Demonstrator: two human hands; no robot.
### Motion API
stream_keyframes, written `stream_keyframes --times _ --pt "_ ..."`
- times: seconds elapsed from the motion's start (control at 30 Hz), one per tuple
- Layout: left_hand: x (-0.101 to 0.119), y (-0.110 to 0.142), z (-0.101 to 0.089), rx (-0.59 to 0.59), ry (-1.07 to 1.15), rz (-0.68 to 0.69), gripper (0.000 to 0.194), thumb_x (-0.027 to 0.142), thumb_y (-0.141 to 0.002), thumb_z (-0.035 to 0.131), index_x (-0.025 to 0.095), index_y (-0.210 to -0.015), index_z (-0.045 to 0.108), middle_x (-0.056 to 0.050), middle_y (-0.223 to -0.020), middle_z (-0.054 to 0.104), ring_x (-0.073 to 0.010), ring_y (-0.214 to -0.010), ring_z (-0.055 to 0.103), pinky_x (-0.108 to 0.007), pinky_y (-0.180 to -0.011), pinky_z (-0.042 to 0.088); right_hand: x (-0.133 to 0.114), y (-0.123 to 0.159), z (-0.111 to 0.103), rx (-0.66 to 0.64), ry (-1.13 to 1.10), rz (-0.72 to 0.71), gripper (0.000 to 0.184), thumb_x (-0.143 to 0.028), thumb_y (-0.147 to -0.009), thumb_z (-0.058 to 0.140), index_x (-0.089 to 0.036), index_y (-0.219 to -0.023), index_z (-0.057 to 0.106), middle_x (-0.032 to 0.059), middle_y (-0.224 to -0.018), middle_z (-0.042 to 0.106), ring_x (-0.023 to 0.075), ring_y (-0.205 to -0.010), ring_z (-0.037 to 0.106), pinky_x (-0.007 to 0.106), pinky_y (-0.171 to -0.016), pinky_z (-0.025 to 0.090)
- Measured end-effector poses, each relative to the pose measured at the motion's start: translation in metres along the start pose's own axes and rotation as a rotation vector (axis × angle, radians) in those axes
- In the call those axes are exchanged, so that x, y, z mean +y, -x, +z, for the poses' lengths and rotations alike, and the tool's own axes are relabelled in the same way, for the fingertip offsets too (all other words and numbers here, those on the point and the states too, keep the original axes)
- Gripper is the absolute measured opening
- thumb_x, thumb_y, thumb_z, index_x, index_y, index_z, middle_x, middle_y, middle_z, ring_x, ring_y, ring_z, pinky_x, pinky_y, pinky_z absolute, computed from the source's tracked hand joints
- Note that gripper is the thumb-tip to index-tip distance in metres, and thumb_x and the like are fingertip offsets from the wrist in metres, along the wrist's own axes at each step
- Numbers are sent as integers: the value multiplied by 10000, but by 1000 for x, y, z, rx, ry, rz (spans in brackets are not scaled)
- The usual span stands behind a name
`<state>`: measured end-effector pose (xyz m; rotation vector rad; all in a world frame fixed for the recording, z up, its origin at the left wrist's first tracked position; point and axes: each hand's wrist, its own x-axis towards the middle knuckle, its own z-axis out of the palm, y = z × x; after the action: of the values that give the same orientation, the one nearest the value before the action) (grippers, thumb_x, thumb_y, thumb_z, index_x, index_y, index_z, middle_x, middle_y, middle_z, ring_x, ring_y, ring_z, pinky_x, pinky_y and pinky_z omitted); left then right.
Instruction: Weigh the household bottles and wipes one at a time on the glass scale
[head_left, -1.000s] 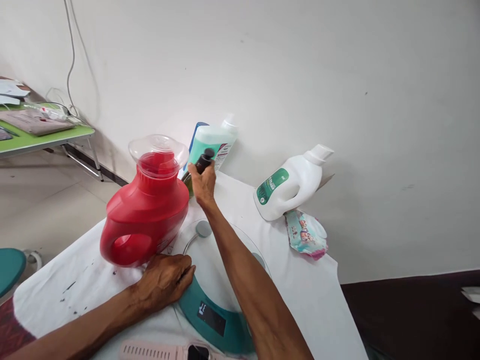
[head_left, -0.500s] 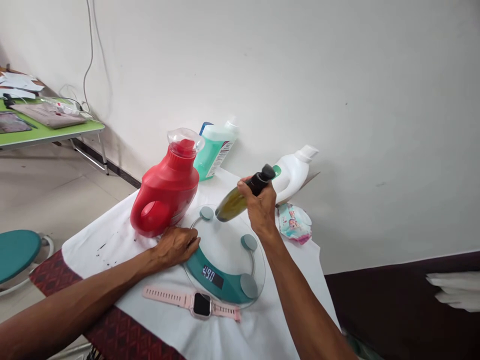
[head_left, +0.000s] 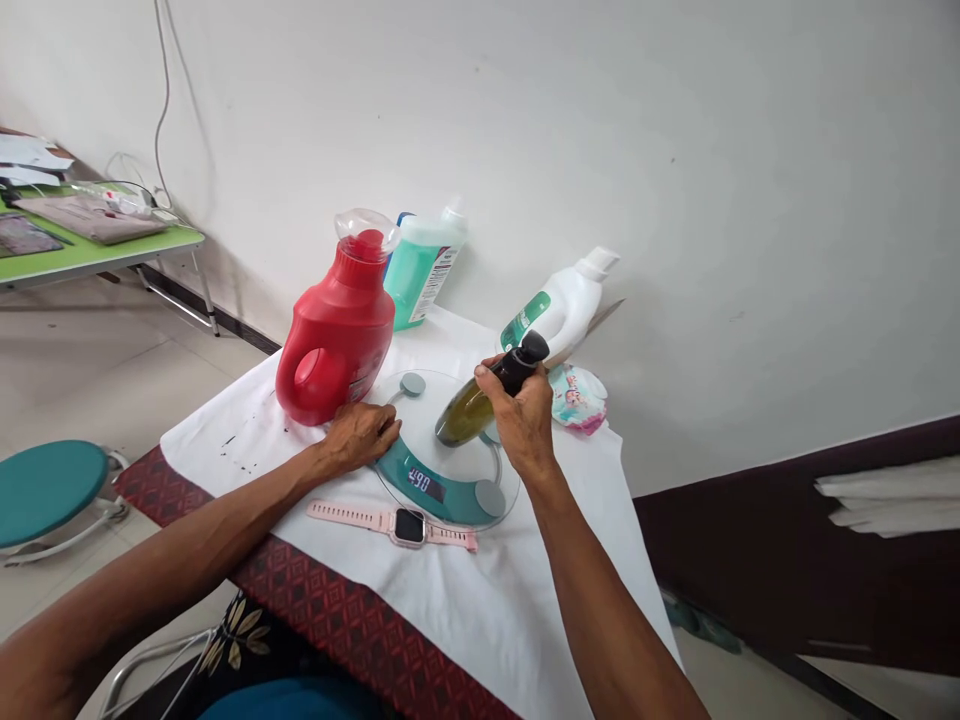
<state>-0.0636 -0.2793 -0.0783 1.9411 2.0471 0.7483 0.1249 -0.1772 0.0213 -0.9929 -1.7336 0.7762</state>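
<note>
My right hand (head_left: 525,420) is closed round the neck of a small olive-green bottle (head_left: 465,415) with a black cap, tilted and held just above a round glass scale (head_left: 420,460) with a teal base and lit display. My left hand (head_left: 360,435) rests with fingers curled on the white cloth at the scale's left rim, beside a red detergent jug (head_left: 334,335). Nothing shows in that hand.
A teal liquid bottle (head_left: 420,265) and a leaning white bottle (head_left: 562,305) stand against the wall, with a small printed pouch (head_left: 576,398) beside them. A pink smartwatch (head_left: 394,523) lies before the scale. A teal stool (head_left: 45,490) and a green table (head_left: 90,245) are at left.
My right hand took the olive bottle from behind the red jug and carried it right and toward me, over the scale. The scale's display lit up. The view pulled back.
</note>
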Motion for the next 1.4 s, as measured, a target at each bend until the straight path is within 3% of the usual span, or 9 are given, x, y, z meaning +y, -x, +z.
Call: stream_keyframes --times 0.2,0.3,0.43,0.53,0.67,1.1,1.23,1.33,1.4 --pt "-1 1 1 17 4 -3 330 337 -999 478 193 -727 595 -49 -695 655 -175 -643 555 -303 -611 272 13 9 -13 -54 -109 21 554 -606 -784 791 -234 -1151 604 67 -1161 703 273 -1147 641 470 -1010 497" --pt "-2 2 1 20 14 2 325 347 -994 484 195 -730 598 -46 -689 646 -174 -638 550 -304 -615 277 37 33 -33 113 -175 26 543 -653 -878 679 -236 -1219 603 73 -1211 695 259 -1187 642 440 -986 518" --pt "-2 2 0 13 29 6 319 338 -989 486 197 -718 580 -39 -678 628 -168 -624 532 -306 -613 277 86 80 -61 417 -62 232 518 -707 -922 550 -197 -930 642 23 -810 647 200 -786 635 330 -678 511" --pt "-2 2 0 6 36 5 330 348 -990 482 199 -705 559 -32 -660 604 -163 -614 513 -304 -605 271 111 110 -74 382 -41 317 532 -704 -920 554 -193 -785 621 -11 -649 563 152 -590 505 303 -571 424" --pt "-2 2 -1 16 43 5 349 380 -989 476 200 -695 529 -19 -634 567 -148 -593 474 -294 -590 257 122 123 -79 326 -46 355 519 -693 -915 592 -194 -775 622 -18 -655 556 142 -603 485 294 -589 411" --pt "-2 -1 -2 36 72 31 390 428 -969 450 203 -653 492 -3 -581 524 -130 -541 412 -289 -565 255 111 120 -81 239 70 401 513 -692 -929 605 -228 -718 551 -11 -689 551 182 -675 511 323 -651 425" --pt "-1 0 -2 26 81 19 394 445 -969 442 204 -661 480 0 -588 525 -131 -549 420 -284 -577 263 86 111 -70 217 97 318 507 -680 -847 706 -227 -1066 645 68 -1027 708 275 -997 659 409 -844 535" --pt "-1 0 -1 29 82 16 398 460 -968 431 205 -665 465 4 -584 506 -131 -549 408 -285 -582 263 54 91 -48 85 69 111 835 -605 -735 854 -250 -1405 505 137 -1434 602 325 -1331 566 520 -1078 486" --pt "-1 0 -1 35 84 12 400 463 -970 422 205 -666 458 7 -580 496 -130 -545 402 -285 -581 260 34 73 -28 26 60 19 1065 -587 -666 918 -257 -1520 376 167 -1560 487 343 -1438 477 554 -1144 443"
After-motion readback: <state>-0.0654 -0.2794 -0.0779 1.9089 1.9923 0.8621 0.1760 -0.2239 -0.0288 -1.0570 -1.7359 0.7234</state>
